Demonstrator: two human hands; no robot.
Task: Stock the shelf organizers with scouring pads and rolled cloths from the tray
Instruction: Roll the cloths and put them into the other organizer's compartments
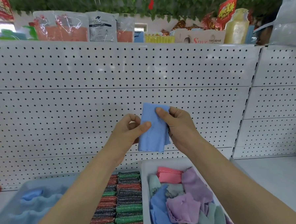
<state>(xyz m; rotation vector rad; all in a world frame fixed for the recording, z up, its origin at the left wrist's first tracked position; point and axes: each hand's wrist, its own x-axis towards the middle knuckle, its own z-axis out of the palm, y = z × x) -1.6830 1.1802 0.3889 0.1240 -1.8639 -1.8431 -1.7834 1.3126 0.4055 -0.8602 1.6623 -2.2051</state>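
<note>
A folded blue cloth (153,130) is held up in front of the pegboard, above the shelf. My left hand (127,130) pinches its left edge between thumb and fingers. My right hand (177,125) grips its right side, thumb across the top front. Below, a white tray (145,180) holds several loose cloths (179,196) in pink, purple, blue and pale green. Left of it stand rows of red, green and dark scouring pads (124,202). At the far left a translucent blue wavy organizer (29,210) holds one rolled blue cloth (32,194).
A white pegboard wall (107,79) rises behind the shelf. On the top ledge stand packaged goods (101,27), a cardboard box (200,37) and a yellow bottle (236,27). A bare white shelf surface (275,177) lies to the right of the tray.
</note>
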